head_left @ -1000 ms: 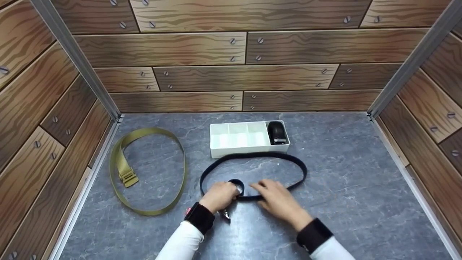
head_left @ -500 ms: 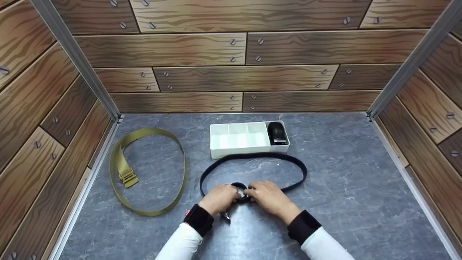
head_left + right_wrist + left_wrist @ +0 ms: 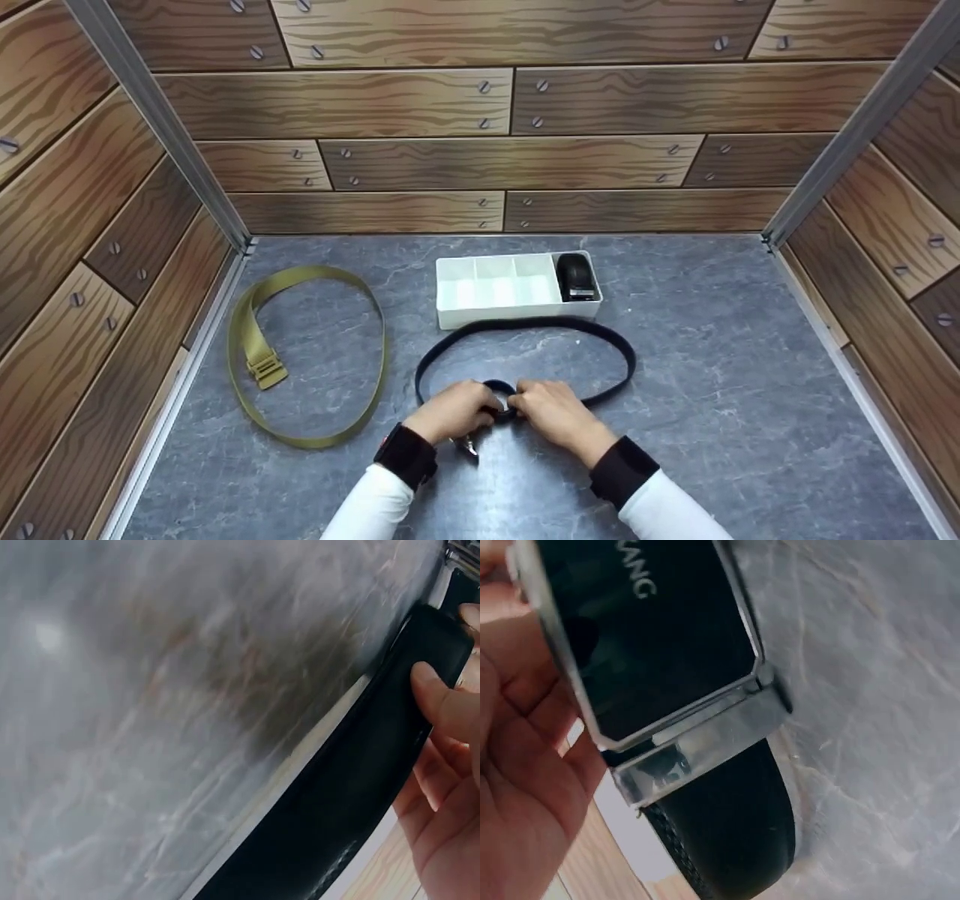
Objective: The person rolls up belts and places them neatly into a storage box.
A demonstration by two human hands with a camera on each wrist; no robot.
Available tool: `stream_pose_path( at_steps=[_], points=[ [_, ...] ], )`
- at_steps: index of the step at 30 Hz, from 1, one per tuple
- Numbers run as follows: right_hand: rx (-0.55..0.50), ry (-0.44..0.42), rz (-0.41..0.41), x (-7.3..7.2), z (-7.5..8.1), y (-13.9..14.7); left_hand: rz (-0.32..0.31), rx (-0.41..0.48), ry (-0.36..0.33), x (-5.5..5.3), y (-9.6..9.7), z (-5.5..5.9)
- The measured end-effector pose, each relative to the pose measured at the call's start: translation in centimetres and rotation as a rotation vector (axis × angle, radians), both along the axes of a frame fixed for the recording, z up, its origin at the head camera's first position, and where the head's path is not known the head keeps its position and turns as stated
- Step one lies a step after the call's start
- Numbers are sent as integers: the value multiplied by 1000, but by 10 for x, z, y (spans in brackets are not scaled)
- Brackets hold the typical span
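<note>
A black leather belt (image 3: pixel 551 322) lies in a wide oval in the head view, with a small inner loop (image 3: pixel 498 385) between the hands. My left hand (image 3: pixel 456 411) grips it at that loop's left side. Its metal buckle (image 3: pixel 660 637), with a dark lettered plate, fills much of the left wrist view, fingers to its left; in the head view the buckle's tip pokes out below that hand. My right hand (image 3: pixel 556 411) pinches the strap just right of the loop. In the right wrist view, the thumb (image 3: pixel 435 694) presses on the strap (image 3: pixel 322 787) near its bend.
An olive webbing belt (image 3: pixel 322 271) lies looped on the left of the grey tabletop (image 3: pixel 735 390). Behind the black belt stands a white divided tray (image 3: pixel 495 307), a rolled black belt (image 3: pixel 574 271) in its right compartment. Wood-patterned panels (image 3: pixel 420 165) enclose the back and sides.
My right hand has moved left and taken hold of the strap beside the small loop. The left hand has stayed near its place, and the oval's right end has shifted slightly inward.
</note>
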State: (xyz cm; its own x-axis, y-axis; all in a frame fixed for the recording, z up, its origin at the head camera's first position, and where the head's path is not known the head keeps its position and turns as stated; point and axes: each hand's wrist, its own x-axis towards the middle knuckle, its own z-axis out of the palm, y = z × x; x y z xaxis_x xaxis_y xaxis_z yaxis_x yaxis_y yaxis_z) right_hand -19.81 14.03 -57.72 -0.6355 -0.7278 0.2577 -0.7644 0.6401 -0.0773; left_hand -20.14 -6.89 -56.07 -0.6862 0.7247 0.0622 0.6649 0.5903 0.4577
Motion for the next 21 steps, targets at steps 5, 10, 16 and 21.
stream_pose_path(
  at_steps=[5,10,16,21],
  points=[
    [21,-11,-80,5,2,-8,174,128,-5,1,-5,4],
    [13,-47,-160,10,3,-15,454,92,94,5,-5,2],
    [1,-7,-178,13,2,-21,577,62,-7,6,3,-2],
    [-5,7,-100,13,1,-18,599,67,-73,5,13,-3]
  ],
)
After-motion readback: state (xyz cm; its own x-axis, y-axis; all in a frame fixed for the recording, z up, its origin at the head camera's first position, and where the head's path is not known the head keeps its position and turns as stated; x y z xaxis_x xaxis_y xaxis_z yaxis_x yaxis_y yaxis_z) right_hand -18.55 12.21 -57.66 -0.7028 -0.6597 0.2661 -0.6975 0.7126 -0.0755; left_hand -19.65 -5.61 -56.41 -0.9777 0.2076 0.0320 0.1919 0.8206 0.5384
